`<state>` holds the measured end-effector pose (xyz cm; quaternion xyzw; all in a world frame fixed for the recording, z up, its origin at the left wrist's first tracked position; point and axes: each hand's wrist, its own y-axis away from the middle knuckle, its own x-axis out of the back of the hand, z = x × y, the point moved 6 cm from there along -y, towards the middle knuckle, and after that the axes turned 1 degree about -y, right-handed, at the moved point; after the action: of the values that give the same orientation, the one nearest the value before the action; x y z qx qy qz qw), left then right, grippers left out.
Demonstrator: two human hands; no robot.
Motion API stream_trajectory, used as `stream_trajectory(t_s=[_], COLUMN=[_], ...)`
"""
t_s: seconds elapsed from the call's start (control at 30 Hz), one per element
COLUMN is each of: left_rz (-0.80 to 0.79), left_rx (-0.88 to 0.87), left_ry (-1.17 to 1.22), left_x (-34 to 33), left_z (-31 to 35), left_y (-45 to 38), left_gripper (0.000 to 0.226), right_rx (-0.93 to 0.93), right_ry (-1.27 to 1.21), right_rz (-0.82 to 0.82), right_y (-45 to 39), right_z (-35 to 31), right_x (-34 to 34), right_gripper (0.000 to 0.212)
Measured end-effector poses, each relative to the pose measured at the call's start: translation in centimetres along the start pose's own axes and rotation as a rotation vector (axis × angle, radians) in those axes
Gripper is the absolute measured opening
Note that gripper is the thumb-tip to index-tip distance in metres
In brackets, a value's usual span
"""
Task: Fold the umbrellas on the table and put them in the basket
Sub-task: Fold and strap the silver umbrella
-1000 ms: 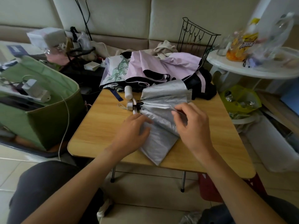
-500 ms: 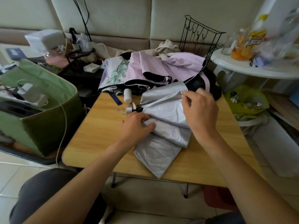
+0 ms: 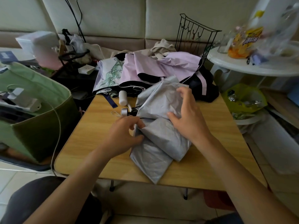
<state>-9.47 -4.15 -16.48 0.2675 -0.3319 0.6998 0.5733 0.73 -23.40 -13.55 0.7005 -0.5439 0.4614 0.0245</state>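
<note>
A silver umbrella (image 3: 159, 135) lies half folded on the middle of the wooden table (image 3: 90, 143), its canopy creased into flat panels and its handle end pointing left. The left hand (image 3: 124, 136) pinches a fold at the canopy's left edge between thumb and fingers. The right hand (image 3: 186, 115) rests on the upper panels, fingers spread and loosely bent, pressing the fabric. At the far edge, a lilac umbrella (image 3: 161, 67) and a flower-printed umbrella (image 3: 110, 75) lie open and crumpled together. Left of the table stands a green basket (image 3: 40, 123); a white charger (image 3: 22, 99) and dark items lie inside.
</note>
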Motion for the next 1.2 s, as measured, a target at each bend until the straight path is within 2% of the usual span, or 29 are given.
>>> stream_trajectory(t_s=[0.1, 0.2, 0.27, 0.37, 0.53, 0.67, 0.73, 0.8, 0.87, 0.93, 1.0, 1.07, 1.13, 1.2], left_rz=[-0.004, -0.035, -0.068, -0.046, 0.053, 0.133, 0.1, 0.049, 0.011, -0.014, 0.009, 0.06, 0.036, -0.013], left_rx=[0.008, -0.037, -0.069, -0.045, 0.12, 0.227, 0.279, 0.333, 0.365, 0.363, 0.29, 0.135, 0.014, -0.02], left_ry=[-0.048, -0.1, -0.107, -0.104, 0.054, 0.205, 0.261, 0.296, 0.313, 0.311, 0.259, 0.126, 0.017, -0.036], left_x=[0.2, -0.4, -0.8, -0.7, 0.2, 1.1, 1.1, 1.0, 0.8, 0.7, 0.8, 1.4, 1.6, 1.6], left_z=[-0.5, -0.4, -0.4, -0.6, -1.2, -0.6, -0.4, -0.4, -0.3, -0.5, -0.4, 0.1, 0.7, 0.9], left_y=[0.5, 1.1, 1.3, 1.3, 1.5, 2.1, 2.6, 2.9, 3.0, 2.9, 2.6, 2.2, 2.1, 2.4], left_gripper=[0.027, 0.037, 0.043, 0.034, 0.03, 0.026, 0.03, 0.028, 0.027, 0.027, 0.02, 0.012, 0.022, 0.026], right_rx=[0.177, 0.191, 0.177, 0.234, 0.241, 0.211, 0.182, 0.187, 0.231, 0.248, 0.21, 0.147, 0.116, 0.092], right_ry=[0.233, 0.142, 0.077, 0.036, -0.043, -0.059, -0.078, 0.03, 0.22, 0.242, 0.12, -0.01, -0.099, -0.162], right_rz=[0.107, -0.112, -0.299, -0.517, -0.655, -0.578, -0.538, -0.595, -0.629, -0.575, -0.527, -0.518, -0.523, -0.533], right_y=[0.2, 0.6, 1.4, 2.9, 4.5, 4.9, 5.0, 5.7, 6.5, 6.8, 6.7, 6.4, 6.2, 6.1], right_z=[-1.1, -1.7, -2.0, -2.5, -3.3, -4.2, -5.2, -6.3, -7.0, -7.1, -6.8, -6.5, -6.5, -6.3], right_x=[0.6, -0.5, -1.7, -3.2, -4.6, -4.2, -3.1, -2.6, -2.8, -3.0, -2.9, -2.7, -2.4, -2.1], right_gripper=[0.023, 0.011, 0.01, 0.01, 0.018, 0.032, 0.049, 0.058, 0.051, 0.035, 0.028, 0.027, 0.024, 0.025])
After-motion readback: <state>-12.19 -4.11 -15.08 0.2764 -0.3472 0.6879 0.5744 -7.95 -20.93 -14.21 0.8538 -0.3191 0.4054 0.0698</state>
